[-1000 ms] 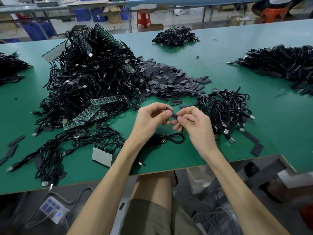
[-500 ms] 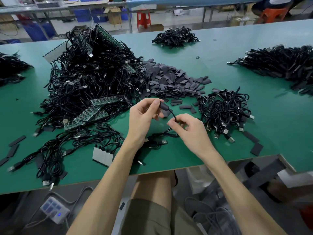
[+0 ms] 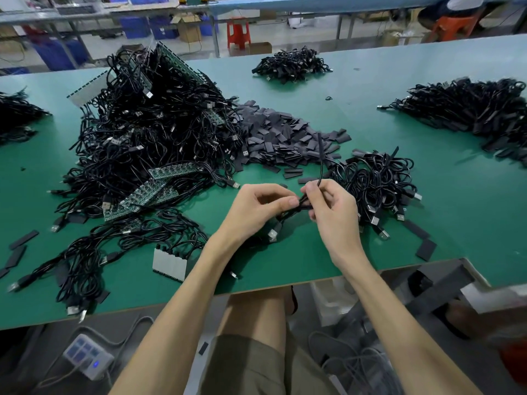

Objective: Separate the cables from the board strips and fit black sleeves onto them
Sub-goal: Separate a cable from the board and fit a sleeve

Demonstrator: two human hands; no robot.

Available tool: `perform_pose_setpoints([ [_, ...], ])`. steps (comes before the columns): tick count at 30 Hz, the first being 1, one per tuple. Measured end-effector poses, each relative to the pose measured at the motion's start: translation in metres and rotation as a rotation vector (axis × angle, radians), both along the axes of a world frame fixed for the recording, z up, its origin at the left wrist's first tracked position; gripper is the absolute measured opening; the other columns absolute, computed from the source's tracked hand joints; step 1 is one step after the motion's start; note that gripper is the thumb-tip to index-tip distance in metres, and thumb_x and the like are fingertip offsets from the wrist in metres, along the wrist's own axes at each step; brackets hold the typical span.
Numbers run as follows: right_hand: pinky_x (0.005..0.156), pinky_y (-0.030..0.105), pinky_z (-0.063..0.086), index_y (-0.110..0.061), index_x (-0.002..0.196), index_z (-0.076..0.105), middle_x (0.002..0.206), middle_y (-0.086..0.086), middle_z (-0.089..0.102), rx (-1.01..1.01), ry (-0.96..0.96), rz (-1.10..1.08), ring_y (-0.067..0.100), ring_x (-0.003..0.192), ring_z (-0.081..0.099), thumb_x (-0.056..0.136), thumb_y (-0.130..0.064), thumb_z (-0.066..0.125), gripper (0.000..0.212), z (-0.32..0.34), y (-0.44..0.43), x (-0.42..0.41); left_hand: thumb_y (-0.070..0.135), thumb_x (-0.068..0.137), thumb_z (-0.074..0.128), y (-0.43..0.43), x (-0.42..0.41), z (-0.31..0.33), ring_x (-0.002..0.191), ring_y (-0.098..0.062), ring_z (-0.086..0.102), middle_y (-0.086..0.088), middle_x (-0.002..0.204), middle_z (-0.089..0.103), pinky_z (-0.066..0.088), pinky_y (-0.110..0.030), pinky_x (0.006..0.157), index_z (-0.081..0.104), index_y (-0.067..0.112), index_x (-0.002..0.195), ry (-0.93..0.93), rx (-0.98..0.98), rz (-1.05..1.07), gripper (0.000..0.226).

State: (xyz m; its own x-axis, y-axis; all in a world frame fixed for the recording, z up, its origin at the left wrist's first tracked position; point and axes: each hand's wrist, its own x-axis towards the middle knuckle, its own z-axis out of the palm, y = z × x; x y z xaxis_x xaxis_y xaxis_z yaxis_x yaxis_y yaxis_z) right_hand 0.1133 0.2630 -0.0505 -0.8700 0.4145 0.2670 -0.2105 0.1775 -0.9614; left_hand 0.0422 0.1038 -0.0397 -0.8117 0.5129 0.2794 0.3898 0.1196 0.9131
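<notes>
- Left hand [image 3: 256, 208]: thumb and forefinger pinch a black cable [image 3: 321, 171], above the near part of the green table [image 3: 370, 132].
- Right hand [image 3: 333, 215]: right beside the left, fingers curled, pinching the same cable.
- Cable rises from the right fingers; its top end is a thicker flat black sleeve [image 3: 319, 146], blurred.
- USB plug [image 3: 272, 234] hangs under the left hand.
- Big cable heap [image 3: 148, 129] left of centre, green board strips [image 3: 171, 170] lying in it.
- Loose sleeve pile [image 3: 279, 138] behind the hands.
- Smaller cable bundle [image 3: 376, 181] just right of the right hand.
</notes>
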Motion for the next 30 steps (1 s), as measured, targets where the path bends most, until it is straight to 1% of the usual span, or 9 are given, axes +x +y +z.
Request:
perform_pose_setpoints([
  [5,0.06,0.046,0.047,-0.022,0.094,0.073,0.066,-0.006,0.063,-0.021,-0.017,-0.012,0.013,0.062,0.055,0.099,-0.038,0.065,0.019,0.001,0.0,-0.001,0.018,0.085,0.082,0.005,0.002,0.007,0.053,-0.009,0.056,0.006,0.07,0.069,0.049,-0.023,0.053,0.076,0.006,0.094,-0.073,-0.15,-0.047,0.017],
  [10,0.057,0.033,0.048,-0.019,0.103,0.07,0.066,-0.006,0.064,-0.054,-0.02,-0.036,0.011,0.059,0.057,0.108,-0.033,0.052,0.023,-0.001,0.001,-0.002,0.02,0.088,0.08,0.011,-0.009,0.032,0.054,-0.01,0.056,0.001,0.068,0.069,0.052,-0.03,0.06,0.075,0.007,0.086,0.067,-0.354,-0.036,0.014],
  [14,0.054,0.027,0.049,-0.019,0.107,0.064,0.08,-0.004,0.067,-0.024,-0.027,-0.025,0.009,0.061,0.061,0.111,-0.021,0.042,0.022,0.001,-0.002,-0.003,0.016,0.092,0.075,0.019,-0.015,0.056,0.059,-0.02,0.062,-0.013,0.07,0.068,0.059,-0.049,0.062,0.074,0.0,0.087,0.005,-0.215,0.004,0.017],
  [15,0.053,0.024,0.048,-0.021,0.107,0.064,0.082,-0.004,0.067,0.031,-0.049,0.001,0.006,0.06,0.061,0.111,-0.017,0.043,0.021,0.002,-0.004,-0.004,0.017,0.093,0.075,0.023,-0.017,0.063,0.059,-0.021,0.063,-0.011,0.068,0.068,0.058,-0.048,0.061,0.074,0.0,0.087,-0.024,-0.169,0.024,0.018],
  [18,0.057,0.017,0.046,-0.023,0.107,0.065,0.082,-0.002,0.069,0.234,-0.173,0.136,0.005,0.058,0.063,0.104,-0.012,0.056,0.015,0.001,-0.011,-0.004,0.017,0.093,0.075,0.042,-0.021,0.081,0.059,-0.018,0.067,-0.003,0.066,0.07,0.06,-0.032,0.06,0.073,-0.003,0.09,-0.133,-0.117,0.017,0.021],
  [22,0.072,0.022,0.051,-0.018,0.108,0.067,0.083,-0.001,0.066,0.279,-0.196,0.22,0.015,0.068,0.067,0.1,-0.014,0.063,0.01,0.0,-0.011,-0.002,0.024,0.098,0.069,0.082,-0.013,0.094,0.066,-0.024,0.073,-0.016,0.082,0.073,0.063,-0.032,0.067,0.072,-0.006,0.103,-0.233,-0.166,-0.084,0.031],
  [25,0.07,0.017,0.049,-0.021,0.104,0.065,0.082,-0.002,0.064,0.285,-0.185,0.24,0.008,0.067,0.067,0.1,-0.014,0.063,0.009,0.0,-0.011,-0.001,0.026,0.102,0.063,0.096,-0.006,0.09,0.093,-0.029,0.075,-0.017,0.102,0.07,0.064,-0.041,0.077,0.068,-0.005,0.114,-0.251,-0.199,-0.133,0.034],
  [27,0.072,0.023,0.051,-0.025,0.102,0.063,0.082,-0.004,0.065,0.299,-0.195,0.227,0.013,0.07,0.068,0.099,-0.013,0.064,0.012,-0.001,-0.011,-0.003,0.021,0.102,0.063,0.09,-0.005,0.085,0.098,-0.031,0.074,-0.015,0.104,0.071,0.064,-0.045,0.078,0.067,-0.004,0.118,-0.204,-0.202,-0.109,0.03],
  [30,0.075,0.027,0.052,-0.025,0.104,0.065,0.085,-0.008,0.067,0.29,-0.218,0.227,0.015,0.071,0.068,0.099,-0.014,0.064,0.013,-0.001,-0.011,-0.005,0.015,0.101,0.062,0.061,-0.009,0.076,0.092,-0.026,0.075,-0.011,0.102,0.075,0.064,-0.044,0.074,0.072,0.004,0.117,-0.049,-0.249,0.0,0.021],
])
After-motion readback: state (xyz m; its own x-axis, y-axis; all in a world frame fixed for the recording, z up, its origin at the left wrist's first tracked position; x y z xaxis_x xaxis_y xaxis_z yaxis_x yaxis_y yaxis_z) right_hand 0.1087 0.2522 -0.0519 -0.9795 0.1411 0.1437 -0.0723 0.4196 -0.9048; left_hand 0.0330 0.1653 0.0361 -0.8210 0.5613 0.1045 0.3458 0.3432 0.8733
